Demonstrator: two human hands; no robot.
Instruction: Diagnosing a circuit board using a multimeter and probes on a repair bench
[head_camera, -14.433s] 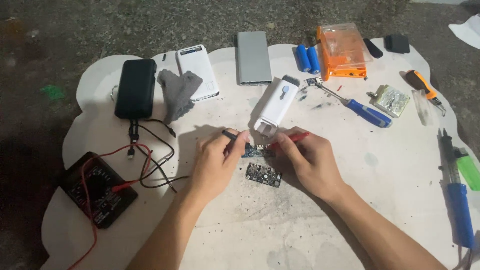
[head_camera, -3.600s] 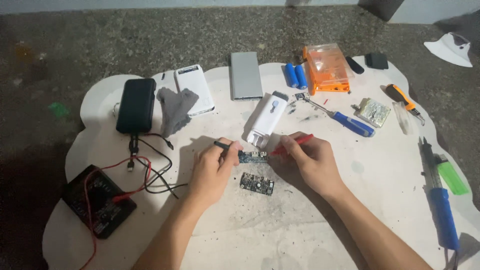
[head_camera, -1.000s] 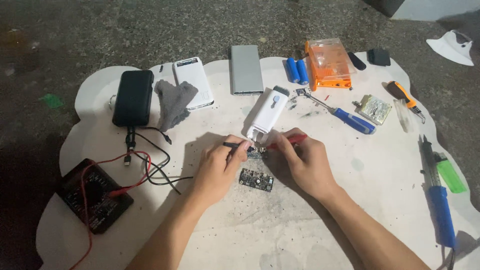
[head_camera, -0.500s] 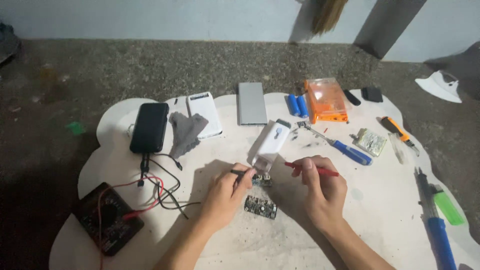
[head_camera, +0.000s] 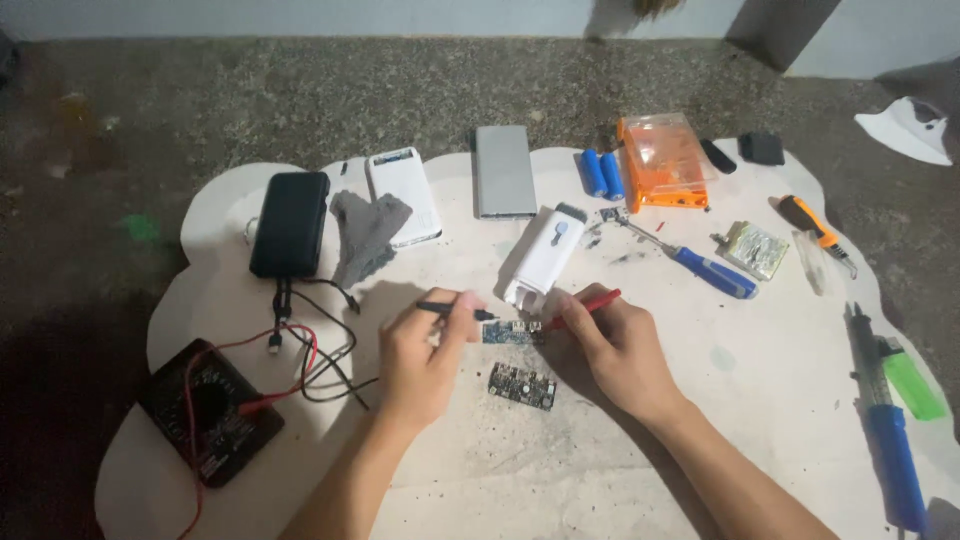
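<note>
My left hand (head_camera: 425, 350) pinches a black probe (head_camera: 455, 310) whose tip points right at a small blue circuit board (head_camera: 512, 334) lying on the white work board (head_camera: 760, 400). My right hand (head_camera: 612, 345) grips a red probe (head_camera: 588, 306) with its tip at the same circuit board's right end. A second dark circuit board (head_camera: 522, 386) lies just below, between my hands. A white power bank shell (head_camera: 545, 255) lies tilted right above the blue board. Red and black leads run left to a dark multimeter (head_camera: 208, 410).
A black power bank (head_camera: 291, 223), grey cloth (head_camera: 366, 233), white power bank (head_camera: 404, 195), silver power bank (head_camera: 503, 170), blue cells (head_camera: 601, 172) and orange box (head_camera: 662, 160) line the back. A blue screwdriver (head_camera: 700, 265), soldering iron (head_camera: 890, 450) and green lighter (head_camera: 912, 385) lie right.
The view has shifted slightly and moved closer. Both hands stay at the blue circuit board with the probes; the red probe has tilted lower toward the board.
</note>
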